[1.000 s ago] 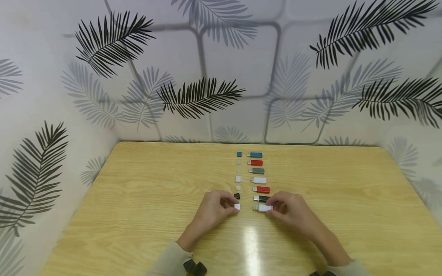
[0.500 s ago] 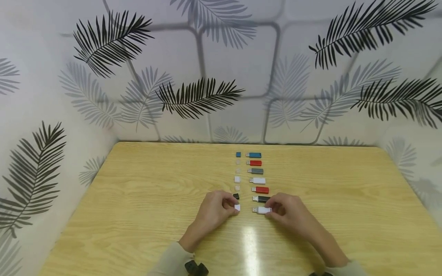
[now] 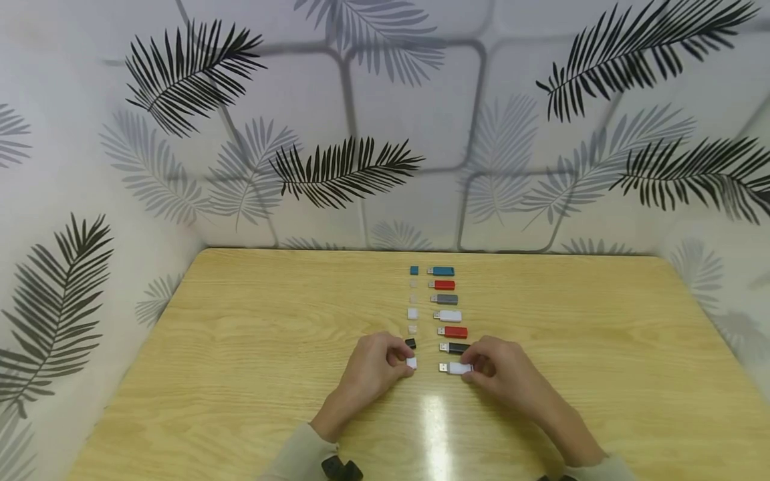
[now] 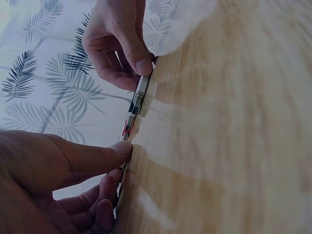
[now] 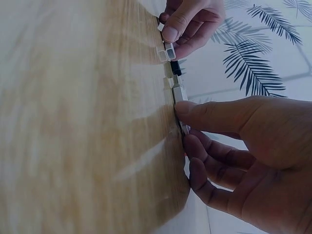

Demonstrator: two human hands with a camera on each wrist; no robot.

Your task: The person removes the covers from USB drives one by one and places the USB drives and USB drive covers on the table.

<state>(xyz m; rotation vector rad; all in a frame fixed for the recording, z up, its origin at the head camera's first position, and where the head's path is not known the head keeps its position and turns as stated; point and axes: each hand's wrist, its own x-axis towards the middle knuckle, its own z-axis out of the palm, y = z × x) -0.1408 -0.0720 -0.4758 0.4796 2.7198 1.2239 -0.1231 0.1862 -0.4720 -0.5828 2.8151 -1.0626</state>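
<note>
Between thumb and fingers, my left hand [image 3: 374, 363] pinches a small white USB cap [image 3: 412, 363] on the table. My right hand [image 3: 502, 367] pinches the rear end of a white USB stick [image 3: 460, 368], its metal plug pointing left toward the cap, a short gap apart. In the right wrist view the cap [image 5: 169, 51] shows its open end facing the stick [image 5: 179, 92]. Just beyond lie a black cap [image 3: 410, 343], close to my left fingers, and a black USB stick [image 3: 455, 348], its rear end partly covered by my right hand.
Farther back, sticks lie in a column: red [image 3: 452, 332], white [image 3: 448, 316], grey [image 3: 444, 299], red [image 3: 442, 285] and blue [image 3: 442, 271]. Left of them runs a column of caps, including a white cap [image 3: 412, 313] and a blue cap [image 3: 414, 270]. A patterned wall borders the wooden table [image 3: 271, 321].
The white stick has shifted slightly toward me in my right hand and now lies straight. My left hand keeps its pinch on the cap almost unmoved.
</note>
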